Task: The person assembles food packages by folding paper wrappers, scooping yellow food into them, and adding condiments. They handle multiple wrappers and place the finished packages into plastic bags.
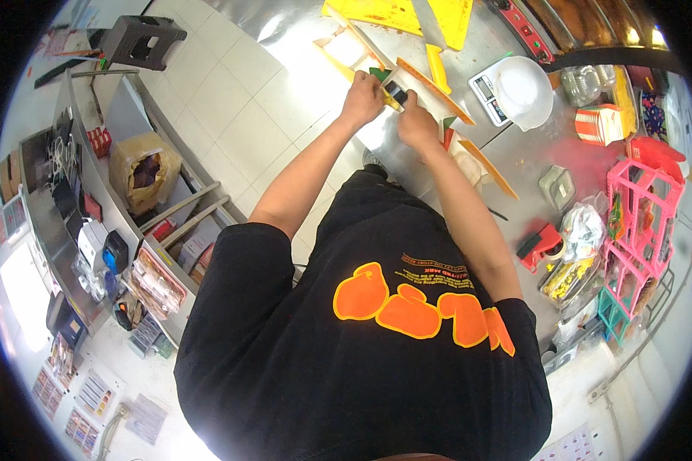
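Observation:
My left hand (364,98) and my right hand (418,123) meet over the steel table (507,165) at its near left edge. Their fingers close from both sides on a small black and yellow piece (394,93); its kind is too small to tell. Just beyond the hands stands an open carton (351,48) with a white inside and orange edges. A second open carton (469,165) of the same look lies beside my right forearm. Between them a long orange-edged flap (437,91) slants past my right hand.
At the back, a yellow-handled knife (436,65) lies across a yellow cutting board (454,19). A white bowl (523,94) sits on a digital scale (487,100). Farther right are a red tape dispenser (542,247) and pink baskets (644,184). Shelves with a cardboard box (142,173) stand left.

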